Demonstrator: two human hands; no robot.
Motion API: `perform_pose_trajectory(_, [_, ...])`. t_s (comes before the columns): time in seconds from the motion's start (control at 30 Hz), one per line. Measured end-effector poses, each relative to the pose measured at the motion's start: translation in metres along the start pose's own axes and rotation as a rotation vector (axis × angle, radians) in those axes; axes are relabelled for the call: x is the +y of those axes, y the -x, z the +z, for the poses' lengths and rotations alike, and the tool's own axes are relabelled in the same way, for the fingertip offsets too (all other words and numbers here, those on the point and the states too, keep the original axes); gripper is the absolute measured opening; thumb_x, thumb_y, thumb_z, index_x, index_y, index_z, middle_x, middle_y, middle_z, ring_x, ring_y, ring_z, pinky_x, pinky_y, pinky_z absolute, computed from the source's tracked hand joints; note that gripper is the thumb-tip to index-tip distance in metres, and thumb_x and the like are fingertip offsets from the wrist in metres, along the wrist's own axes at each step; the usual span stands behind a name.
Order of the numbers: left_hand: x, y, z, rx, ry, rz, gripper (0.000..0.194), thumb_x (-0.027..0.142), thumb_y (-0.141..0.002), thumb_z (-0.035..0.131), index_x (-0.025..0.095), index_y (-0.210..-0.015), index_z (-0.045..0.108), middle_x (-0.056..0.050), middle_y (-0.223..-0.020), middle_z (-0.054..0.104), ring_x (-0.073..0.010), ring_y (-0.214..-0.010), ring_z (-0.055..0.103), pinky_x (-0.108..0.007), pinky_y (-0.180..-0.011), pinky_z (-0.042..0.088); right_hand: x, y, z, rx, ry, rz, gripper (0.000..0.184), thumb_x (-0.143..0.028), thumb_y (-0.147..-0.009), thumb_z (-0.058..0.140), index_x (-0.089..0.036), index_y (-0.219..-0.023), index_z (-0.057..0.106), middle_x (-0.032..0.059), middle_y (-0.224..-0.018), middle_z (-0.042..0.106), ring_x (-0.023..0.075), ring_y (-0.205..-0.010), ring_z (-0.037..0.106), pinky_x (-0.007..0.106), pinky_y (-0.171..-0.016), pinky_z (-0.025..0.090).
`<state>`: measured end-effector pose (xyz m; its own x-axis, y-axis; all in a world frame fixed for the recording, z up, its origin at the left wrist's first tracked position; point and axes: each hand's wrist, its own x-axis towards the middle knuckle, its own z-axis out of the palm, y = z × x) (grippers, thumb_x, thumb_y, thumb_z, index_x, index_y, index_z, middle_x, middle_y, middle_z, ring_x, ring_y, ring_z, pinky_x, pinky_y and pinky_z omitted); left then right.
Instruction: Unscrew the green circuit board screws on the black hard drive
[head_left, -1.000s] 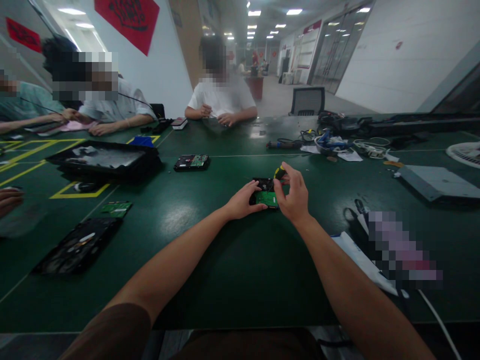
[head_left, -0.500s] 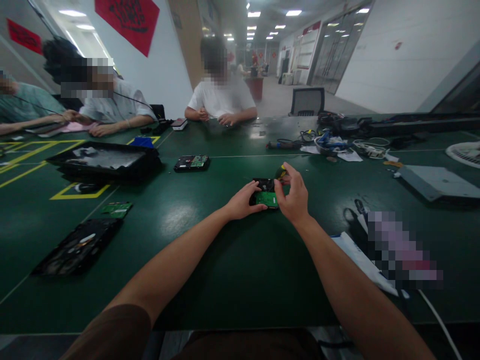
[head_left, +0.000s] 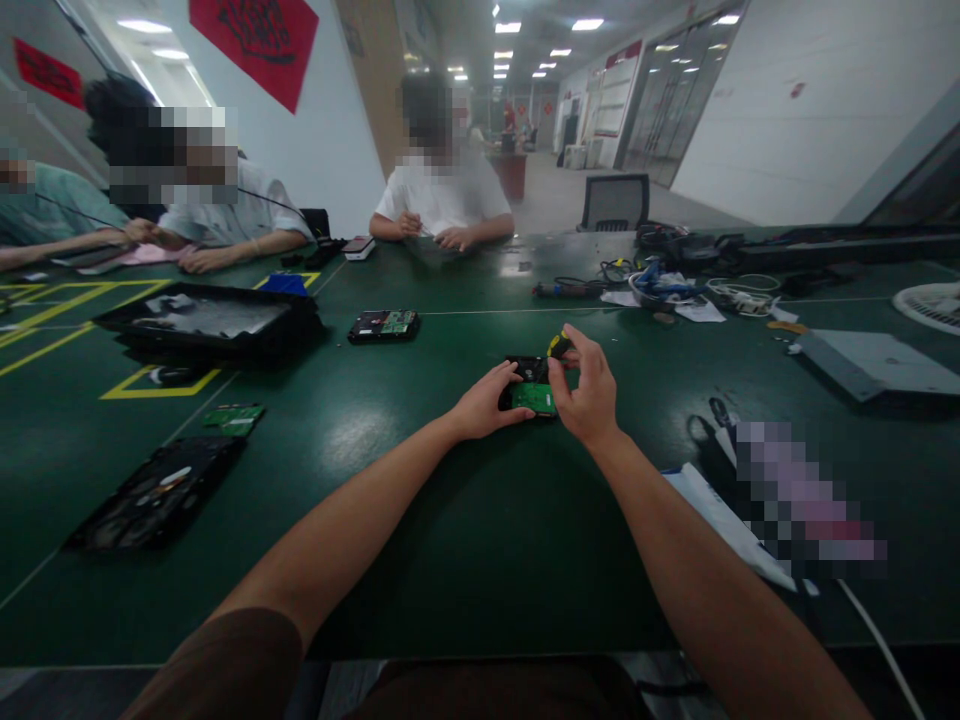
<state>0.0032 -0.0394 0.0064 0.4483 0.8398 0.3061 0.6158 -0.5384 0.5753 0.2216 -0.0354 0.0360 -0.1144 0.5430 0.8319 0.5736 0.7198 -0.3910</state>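
On the green table lies a hard drive [head_left: 533, 399], its green circuit board facing up and its black casing toward the far side. My left hand [head_left: 489, 402] grips the drive's left side, fingers on the far edge and thumb at the near edge. In my right hand [head_left: 589, 392] is a screwdriver with a short yellow-and-black handle [head_left: 558, 346], pinched between the fingers above the drive's right part. The screwdriver's tip is too small to make out.
Another hard drive [head_left: 383, 326] lies farther back. At left are stacked black trays [head_left: 217, 325], a loose circuit board [head_left: 234, 419] and an opened black casing [head_left: 157, 492]. Cables [head_left: 667, 285] and a grey metal box [head_left: 881, 365] sit at right. Co-workers sit across the table.
The screwdriver handle has turned slightly in my right fingers, showing more yellow. My left hand and the hard drive have stayed in place.
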Motion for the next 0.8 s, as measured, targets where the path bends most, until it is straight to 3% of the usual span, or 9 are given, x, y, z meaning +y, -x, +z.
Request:
perform_pose_trajectory(0.27, [-0.0034,-0.0007,0.0018,0.0,-0.008,0.005,0.072,0.057,-0.082,0.08,0.017,-0.138,0.057,-0.02,-0.16,0.048,-0.0332,-0.158,0.034,-0.052,-0.128,0.033,0.0001,-0.0013,-0.0005,0.023,-0.005,-0.012,0.052,-0.031,-0.1,0.06,-0.029,-0.15,0.047,0.0117,-0.129,0.063,0.0256,-0.103,0.067,0.046,-0.085,0.065])
perform_pose_trajectory(0.8, [-0.0014,-0.0001,0.0005,-0.003,-0.02,-0.007,0.071,0.057,-0.082,0.08,0.02,-0.139,0.057,-0.019,-0.162,0.046,-0.0337,-0.158,0.034,-0.053,-0.128,0.034,0.0018,0.0004,0.0002,0.018,-0.021,-0.008,0.054,-0.031,-0.102,0.055,-0.029,-0.154,0.041,0.0138,-0.14,0.06,0.0276,-0.108,0.069,0.05,-0.091,0.065])
